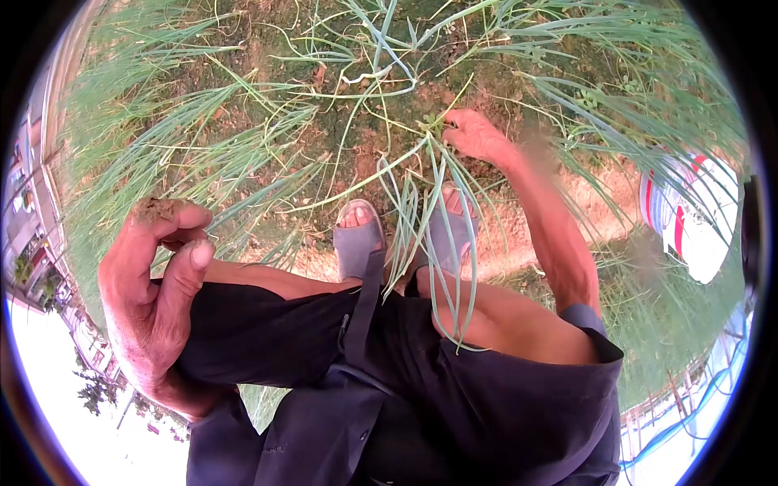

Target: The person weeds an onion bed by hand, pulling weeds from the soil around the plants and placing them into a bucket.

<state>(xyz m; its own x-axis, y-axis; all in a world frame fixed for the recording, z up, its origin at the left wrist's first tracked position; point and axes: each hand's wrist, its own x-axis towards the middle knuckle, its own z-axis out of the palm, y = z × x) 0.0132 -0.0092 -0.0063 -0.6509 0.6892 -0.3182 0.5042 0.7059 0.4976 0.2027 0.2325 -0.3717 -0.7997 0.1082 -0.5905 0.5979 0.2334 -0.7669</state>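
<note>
My right hand (pixel 476 138) reaches down to the soil, its fingers closed low beside the base of a green onion clump (pixel 438 154). Small green leaves show at the fingertips, but what they grip is hidden. Long onion leaves (pixel 458 300) from this clump arch back over my right knee. Raised at the left, my left hand (pixel 158 283) holds nothing; its fingers are half curled, with a gap between thumb and forefinger. Soil (pixel 154 209) clings to the knuckle of that forefinger.
More green onion rows (pixel 194 146) grow at left and right (pixel 640 105). My sandalled feet (pixel 359 235) stand on bare earth between plants. A white bucket with red stripes (pixel 701 215) sits at the right. Blue cords (pixel 689 417) show at the lower right.
</note>
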